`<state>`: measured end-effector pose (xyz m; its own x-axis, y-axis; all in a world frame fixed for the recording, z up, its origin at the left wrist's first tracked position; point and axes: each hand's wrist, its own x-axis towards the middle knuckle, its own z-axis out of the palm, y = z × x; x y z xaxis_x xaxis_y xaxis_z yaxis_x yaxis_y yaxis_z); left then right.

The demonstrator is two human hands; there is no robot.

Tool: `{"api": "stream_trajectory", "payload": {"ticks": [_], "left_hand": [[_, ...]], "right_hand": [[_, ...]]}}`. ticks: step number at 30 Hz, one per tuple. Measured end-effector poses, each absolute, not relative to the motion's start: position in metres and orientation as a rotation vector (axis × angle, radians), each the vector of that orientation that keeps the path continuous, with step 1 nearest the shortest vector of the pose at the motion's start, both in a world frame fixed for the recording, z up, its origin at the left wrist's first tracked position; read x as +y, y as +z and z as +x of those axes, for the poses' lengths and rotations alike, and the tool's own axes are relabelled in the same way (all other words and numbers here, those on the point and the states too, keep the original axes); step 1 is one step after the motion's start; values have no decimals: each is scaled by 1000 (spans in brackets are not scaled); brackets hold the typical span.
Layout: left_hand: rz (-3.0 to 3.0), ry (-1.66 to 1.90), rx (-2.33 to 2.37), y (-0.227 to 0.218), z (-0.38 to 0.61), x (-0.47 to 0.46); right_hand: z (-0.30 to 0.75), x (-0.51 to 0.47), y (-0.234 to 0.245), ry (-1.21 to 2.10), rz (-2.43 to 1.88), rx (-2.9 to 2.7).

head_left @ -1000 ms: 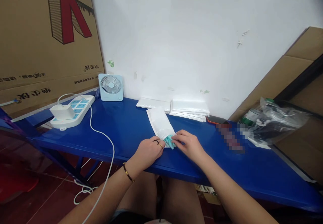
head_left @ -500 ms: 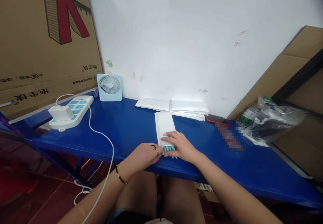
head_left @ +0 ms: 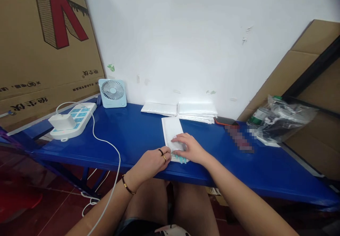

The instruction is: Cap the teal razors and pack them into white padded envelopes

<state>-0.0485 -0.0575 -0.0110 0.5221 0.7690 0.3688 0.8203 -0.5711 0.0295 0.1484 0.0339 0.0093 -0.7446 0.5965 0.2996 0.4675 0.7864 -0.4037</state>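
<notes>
A long white padded envelope (head_left: 172,128) lies on the blue table, one short end toward me at the front edge. My left hand (head_left: 156,161) is closed at its near left corner, fingers pinched on the edge; rings and a bracelet show on this hand and wrist. My right hand (head_left: 190,149) curves over the near half of the envelope, fingers bent and thumb tucked toward the left hand. From under the right thumb several slim teal pieces (head_left: 181,159) stick out at the envelope's near end. Their kind is hard to make out, and the palm hides part of them.
White padded envelopes (head_left: 197,108) lie stacked against the wall. Left stand a light blue fan (head_left: 113,92) and a power strip (head_left: 86,114) with a white charger (head_left: 62,122); its cable runs across my left arm. Right are a dark phone (head_left: 225,121) and a clear plastic bag (head_left: 281,119).
My right thumb has shifted up, off the teal pieces' near side and onto the envelope. The left hand stays at the near left corner. The view has shifted slightly.
</notes>
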Motion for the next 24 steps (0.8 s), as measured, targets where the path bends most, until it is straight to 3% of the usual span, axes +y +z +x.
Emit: {"api": "stream_trajectory", "payload": {"ticks": [5, 19, 24], "left_hand": [[-2635, -529, -1396, -13, -51, -56], [-2656, -562, -1360, -11, -50, -58], [-2657, -585, -1399, -12, -52, -58]], "right_hand": [[175, 35, 9, 596, -639, -2649], [145, 24, -6, 54, -1014, -2466], [160, 35, 7, 376, -847, -2550]]}}
